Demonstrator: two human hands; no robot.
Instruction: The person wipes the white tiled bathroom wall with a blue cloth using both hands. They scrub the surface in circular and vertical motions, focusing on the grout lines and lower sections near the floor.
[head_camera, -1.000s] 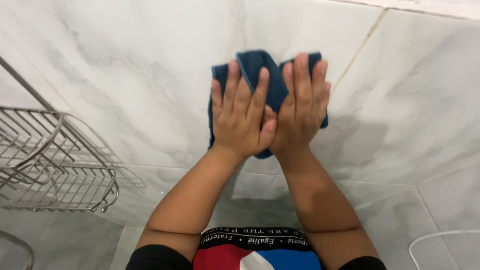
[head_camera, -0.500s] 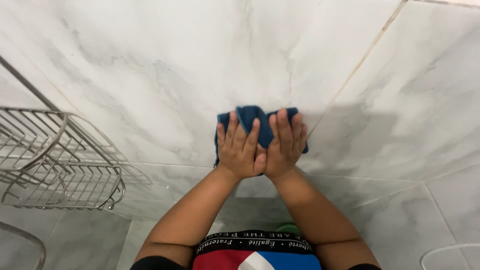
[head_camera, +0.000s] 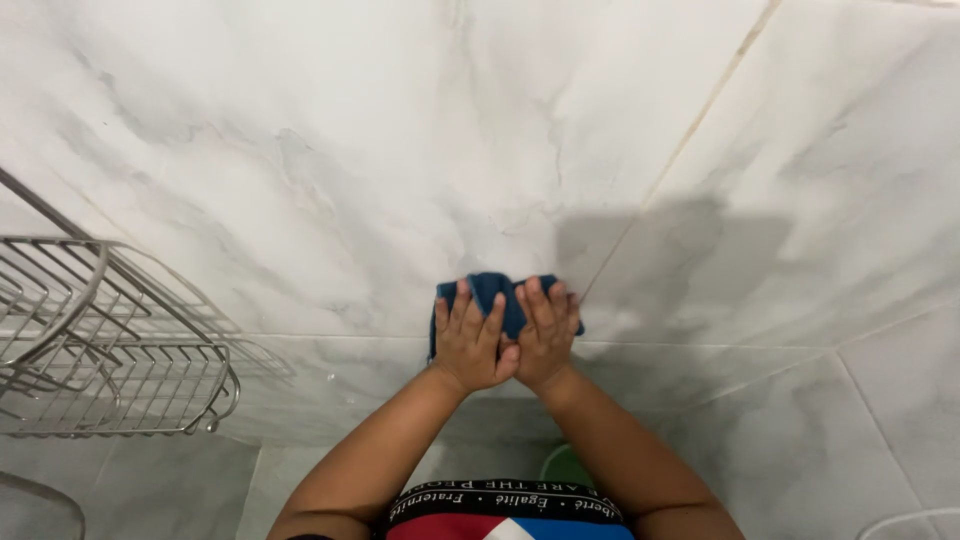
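Note:
A dark blue cloth (head_camera: 490, 288) is pressed flat against a white marble-patterned tiled wall (head_camera: 400, 150). Both of my hands lie side by side on it, fingers spread and pointing up. My left hand (head_camera: 470, 340) covers the cloth's left half and my right hand (head_camera: 545, 335) covers its right half, thumbs touching in the middle. Only the cloth's top edge and its two side edges show around my fingers. My forearms reach up from the bottom of the view.
A chrome wire rack (head_camera: 110, 350) hangs on the wall at the left, its rails sticking out. Tile joints (head_camera: 690, 150) run across the wall. A green round object (head_camera: 562, 465) shows between my arms, low down. A white curved rim (head_camera: 915, 520) is at bottom right.
Both hands have slid the cloth down the wall, from high on the tile to near the horizontal joint. They look smaller and farther off now.

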